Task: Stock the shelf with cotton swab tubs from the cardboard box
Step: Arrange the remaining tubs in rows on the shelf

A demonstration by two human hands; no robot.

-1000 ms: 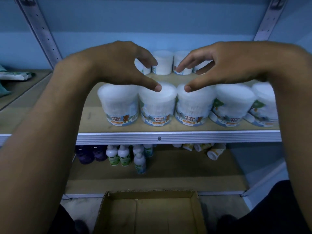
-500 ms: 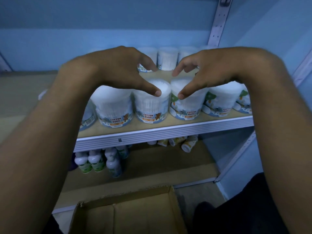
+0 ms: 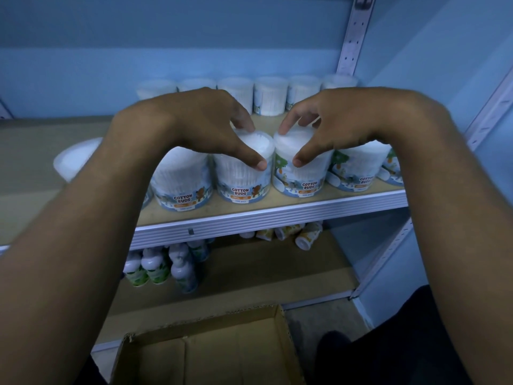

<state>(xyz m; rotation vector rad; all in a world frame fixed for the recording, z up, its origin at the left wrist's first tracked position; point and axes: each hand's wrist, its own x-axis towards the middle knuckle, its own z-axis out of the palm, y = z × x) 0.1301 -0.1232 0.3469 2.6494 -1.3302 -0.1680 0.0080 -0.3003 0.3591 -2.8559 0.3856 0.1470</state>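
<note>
Several white cotton swab tubs labelled "COTTON BUDS" stand in a front row on the shelf [image 3: 277, 218], and more line the back [image 3: 270, 95]. My left hand [image 3: 200, 126] reaches over one front tub [image 3: 244, 179], thumb on its front and fingers curled at its back rim. My right hand [image 3: 338, 120] holds the neighbouring tub [image 3: 302, 176] the same way. The two tubs stand upright, side by side. The cardboard box [image 3: 211, 357] lies open below and shows only its bare bottom.
Another tub [image 3: 72, 159] shows at the left, partly hidden by my left forearm. The lower shelf holds green-labelled bottles [image 3: 155, 268] and small containers lying on their sides [image 3: 305, 237]. A perforated metal upright [image 3: 352, 37] bounds the shelf on the right.
The view has swung to the right, so the right upright sits nearer the middle. Both hands stay on the same two front tubs, with fingers lowered onto the back rims.
</note>
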